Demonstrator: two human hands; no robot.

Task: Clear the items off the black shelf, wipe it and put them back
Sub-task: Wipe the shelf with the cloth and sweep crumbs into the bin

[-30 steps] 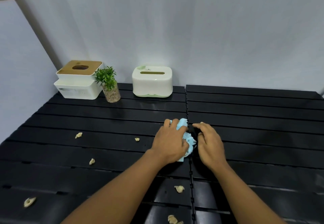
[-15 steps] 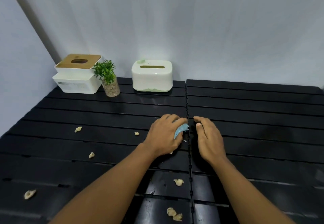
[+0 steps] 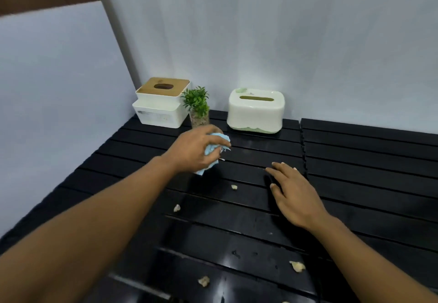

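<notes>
Left hand [image 3: 192,152] grips crumpled light-blue cloth [image 3: 213,145]; slatted black shelf [image 3: 355,184] crumb-littered.

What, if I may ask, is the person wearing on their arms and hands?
Nothing that shows. The left hand and right hand are bare, with no gloves, rings or watch in view. The left forearm and right forearm are sleeveless up to the frame's edge.
</notes>
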